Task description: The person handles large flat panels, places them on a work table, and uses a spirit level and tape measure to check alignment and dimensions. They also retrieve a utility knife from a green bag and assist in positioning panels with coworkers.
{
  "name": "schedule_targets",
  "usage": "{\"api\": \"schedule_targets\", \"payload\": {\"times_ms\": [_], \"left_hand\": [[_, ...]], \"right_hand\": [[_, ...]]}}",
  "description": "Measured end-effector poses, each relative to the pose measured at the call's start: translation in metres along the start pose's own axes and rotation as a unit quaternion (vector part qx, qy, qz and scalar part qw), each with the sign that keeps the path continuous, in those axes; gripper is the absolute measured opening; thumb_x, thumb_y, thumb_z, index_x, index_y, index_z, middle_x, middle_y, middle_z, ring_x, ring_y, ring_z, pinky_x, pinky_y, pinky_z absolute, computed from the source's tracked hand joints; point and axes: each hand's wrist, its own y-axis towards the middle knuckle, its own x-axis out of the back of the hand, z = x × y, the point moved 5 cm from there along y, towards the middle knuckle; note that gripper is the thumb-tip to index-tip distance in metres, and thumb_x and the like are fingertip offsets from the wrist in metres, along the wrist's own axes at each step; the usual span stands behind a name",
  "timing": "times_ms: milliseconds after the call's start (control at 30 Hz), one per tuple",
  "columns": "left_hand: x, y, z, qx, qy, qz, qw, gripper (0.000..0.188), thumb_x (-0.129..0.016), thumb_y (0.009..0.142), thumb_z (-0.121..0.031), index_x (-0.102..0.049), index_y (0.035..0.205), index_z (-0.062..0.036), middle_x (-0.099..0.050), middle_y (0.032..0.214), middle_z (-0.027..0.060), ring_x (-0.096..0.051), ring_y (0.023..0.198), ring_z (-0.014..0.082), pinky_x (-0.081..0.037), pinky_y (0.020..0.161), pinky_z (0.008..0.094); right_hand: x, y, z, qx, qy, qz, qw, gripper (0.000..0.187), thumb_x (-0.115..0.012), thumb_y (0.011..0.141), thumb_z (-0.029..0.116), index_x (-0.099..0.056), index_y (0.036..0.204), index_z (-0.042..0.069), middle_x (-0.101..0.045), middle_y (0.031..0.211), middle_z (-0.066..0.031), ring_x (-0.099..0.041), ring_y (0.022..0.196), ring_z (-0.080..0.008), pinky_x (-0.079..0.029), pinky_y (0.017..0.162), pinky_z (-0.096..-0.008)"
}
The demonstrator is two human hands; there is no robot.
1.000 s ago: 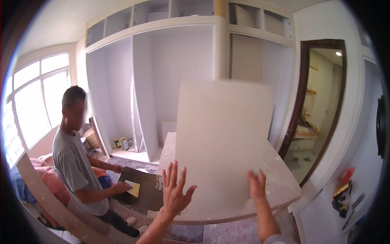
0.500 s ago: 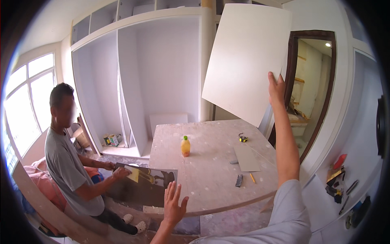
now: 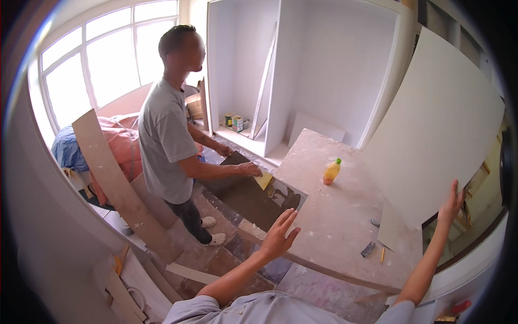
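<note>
Panel [image 3: 437, 119], one flat sheet. Handling: probably stiff, the face showing no obvious sag; likely light to moderate in weight, since one hand appears to bear it; the breadth may make it unwieldy. Smooth face possibly slippery; corners perhaps liable to chip. Best hold: one hand at each of two opposite edges, thumbs on the near face. Appearance: off-white, plain, four-sided, straight-edged, softly sheened. Position: raised and tilted at the person's right, over the far right part of the tabletop [image 3: 334, 221]; contact at the lowest corner cannot be told.

Right hand [image 3: 450, 206]: clamped on the lower right edge, some fingers hidden. Left hand [image 3: 278, 237]: empty, fingers extended and nearly together, thumb apart, before the tabletop's near left corner.

On the tabletop: yellow-orange bottle [image 3: 331, 173] with green cap, upright; narrow pale strip [image 3: 387, 229]; pencil [image 3: 382, 255]; small dark object [image 3: 368, 249]. Further left: co-worker [image 3: 167, 124] in grey shirt, holding yellow sheet [image 3: 264, 180] against dark board [image 3: 243, 197].
</note>
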Motion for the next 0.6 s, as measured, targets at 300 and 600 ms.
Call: {"api": "schedule_targets", "payload": {"times_ms": [300,600], "left_hand": [[0.007,-0.002,0.009,0.031,-0.013,0.003,0.999,0.046,-0.057,0.087,-0.014,-0.042,0.129,-0.0036,-0.045,0.129,0.0187,-0.044,0.118,0.0340,-0.037,0.096,0.0358],[-0.005,-0.007,0.015,0.044,-0.060,0.012,0.997,0.043,-0.054,0.088,-0.016,-0.043,0.127,-0.0017,-0.049,0.123,0.0191,-0.049,0.112,0.0360,-0.040,0.092,0.0362]], "right_hand": [[0.016,-0.087,-0.025,-0.102,-0.011,0.010,0.995,0.050,-0.059,0.087,0.032,-0.048,0.122,-0.002,-0.048,0.123,-0.0118,-0.047,0.108,-0.0202,-0.037,0.094,-0.0323],[0.025,-0.166,-0.069,-0.192,0.055,0.061,0.978,0.040,-0.057,0.088,0.022,-0.048,0.119,-0.002,-0.053,0.116,-0.0079,-0.048,0.105,-0.0170,-0.035,0.094,-0.0295]]}}
